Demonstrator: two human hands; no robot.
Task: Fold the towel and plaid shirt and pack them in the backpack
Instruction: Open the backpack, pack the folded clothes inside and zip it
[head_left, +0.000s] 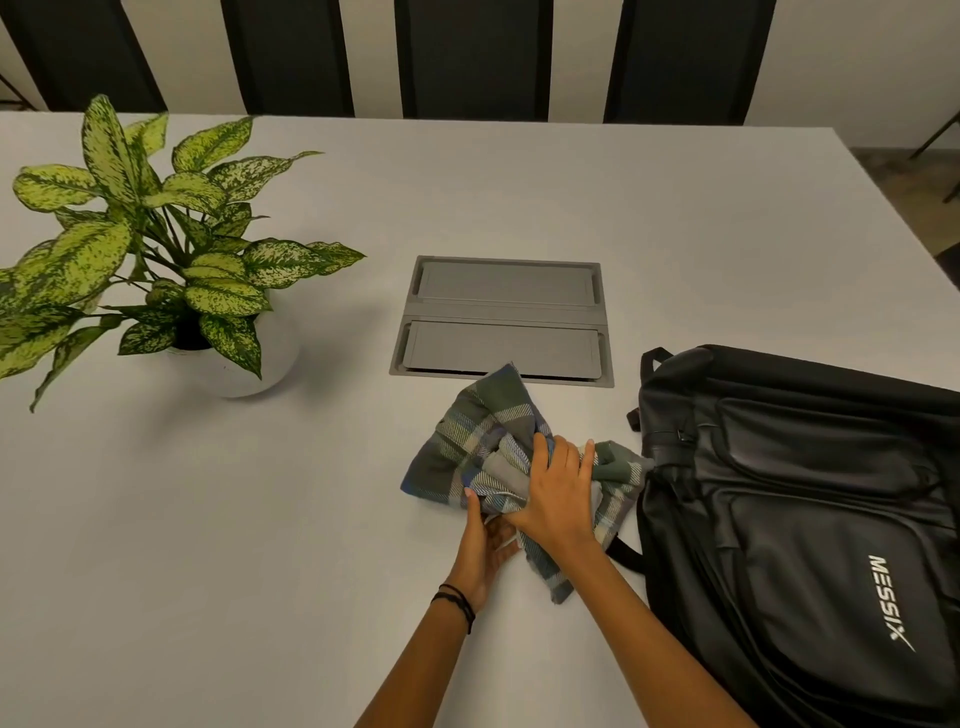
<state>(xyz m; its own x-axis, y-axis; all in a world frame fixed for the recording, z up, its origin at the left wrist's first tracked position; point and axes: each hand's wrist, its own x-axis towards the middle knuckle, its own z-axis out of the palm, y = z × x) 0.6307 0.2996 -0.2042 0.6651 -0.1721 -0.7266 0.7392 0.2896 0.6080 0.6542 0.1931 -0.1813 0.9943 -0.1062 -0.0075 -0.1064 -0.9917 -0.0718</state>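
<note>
A green, blue and grey plaid shirt (478, 441) lies bunched on the white table, just left of a black backpack (810, 519) that lies flat with its front up. My right hand (556, 493) rests on top of the bunched cloth with its fingers curled into the folds. My left hand (483, 545) grips the shirt's near edge from below, partly hidden under the cloth and the right hand. No towel shows in this view.
A potted plant (156, 249) in a white round pot (244, 364) stands at the left. A grey cable hatch (504, 322) is set into the white table (208, 545) behind the shirt. Dark chairs line the far edge.
</note>
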